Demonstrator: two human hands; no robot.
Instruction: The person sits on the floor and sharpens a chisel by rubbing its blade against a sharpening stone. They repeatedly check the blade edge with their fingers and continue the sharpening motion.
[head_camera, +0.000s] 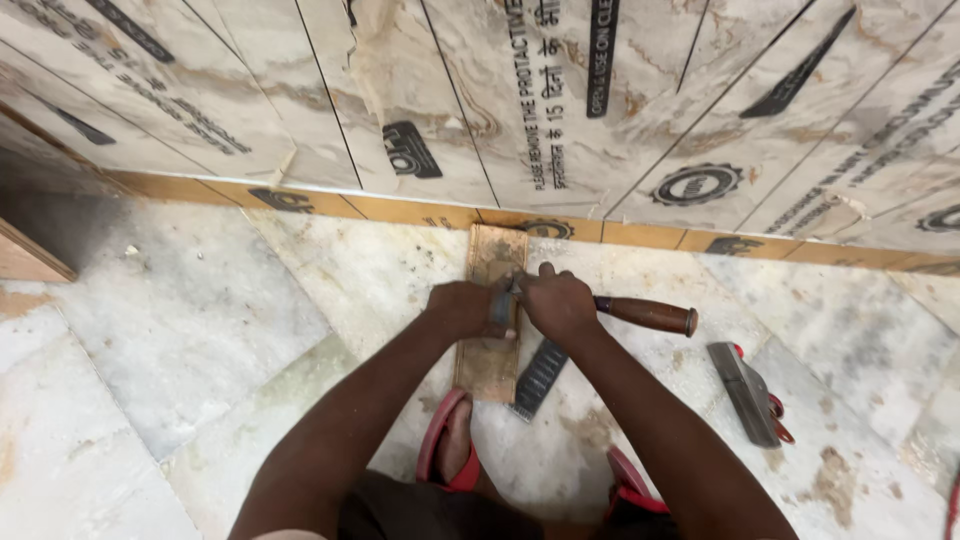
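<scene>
A flat oblong sharpening block (491, 300) lies on the marble floor (200, 320), its far end against the wall's base strip. A chisel with a brown wooden handle (648, 314) lies across the block. My right hand (556, 303) grips the chisel near its blade. My left hand (465, 306) presses on the blade end over the block. The blade tip is hidden under my fingers.
A dark ridged file (539, 378) lies on the floor beside the block. A metal hand plane with red parts (750, 392) sits to the right. My feet in red sandals (450, 445) are below the block. A film-covered tiled wall (500, 100) stands ahead.
</scene>
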